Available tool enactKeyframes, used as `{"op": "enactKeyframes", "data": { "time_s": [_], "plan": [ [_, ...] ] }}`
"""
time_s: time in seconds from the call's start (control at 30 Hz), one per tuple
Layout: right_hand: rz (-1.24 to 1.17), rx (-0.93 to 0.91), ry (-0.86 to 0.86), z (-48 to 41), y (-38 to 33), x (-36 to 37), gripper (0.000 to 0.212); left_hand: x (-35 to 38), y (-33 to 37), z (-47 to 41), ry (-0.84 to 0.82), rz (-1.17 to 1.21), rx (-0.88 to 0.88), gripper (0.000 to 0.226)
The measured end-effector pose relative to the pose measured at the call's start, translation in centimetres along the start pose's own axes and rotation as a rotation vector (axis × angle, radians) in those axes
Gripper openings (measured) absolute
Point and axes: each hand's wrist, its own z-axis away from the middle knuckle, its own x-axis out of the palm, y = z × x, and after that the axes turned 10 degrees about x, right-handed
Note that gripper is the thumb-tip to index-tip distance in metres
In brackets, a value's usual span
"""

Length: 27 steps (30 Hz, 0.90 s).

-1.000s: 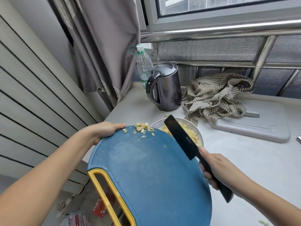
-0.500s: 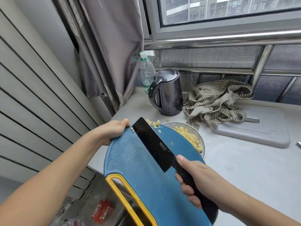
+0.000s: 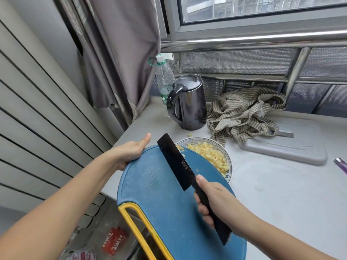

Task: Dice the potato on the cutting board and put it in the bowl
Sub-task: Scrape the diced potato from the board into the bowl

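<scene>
Left hand (image 3: 131, 153) grips the far-left edge of the blue cutting board (image 3: 165, 207), held over the bowl (image 3: 228, 156). Right hand (image 3: 216, 201) grips the black knife (image 3: 176, 162), its blade on the board beside the diced potato (image 3: 208, 154) in the bowl.

kettle (image 3: 189, 102) on counter (image 3: 281, 194) | bottle (image 3: 165, 79) behind | striped cloth (image 3: 242, 113) on grey board (image 3: 293, 145) | curtain (image 3: 120, 53)

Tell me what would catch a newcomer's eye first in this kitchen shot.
The blue cutting board with its yellow handle fills the foreground, gripped at its far edge by the left hand and overlapping the near rim of the bowl. The right hand holds a black cleaver across the board, next to the bowl's heap of diced potato. Behind them stand a dark kettle and a crumpled striped cloth.
</scene>
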Motion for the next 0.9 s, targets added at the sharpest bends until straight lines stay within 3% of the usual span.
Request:
{"op": "enactKeyframes", "data": {
  "time_s": [0.6,0.77,0.9],
  "plan": [
    [-0.208,0.090,0.150,-2.6,1.8,-1.8,0.047,-2.6,1.6,1.1,-0.051,0.015,-0.028,0.054],
    [-0.230,0.140,0.212,-4.0,2.9,-3.1,0.047,-4.4,1.9,2.0,-0.011,-0.017,-0.026,0.045],
    [-0.209,0.068,0.245,-3.5,2.4,-3.2,0.047,-6.3,2.7,2.7,0.060,-0.117,0.033,0.042]
  ]
}}
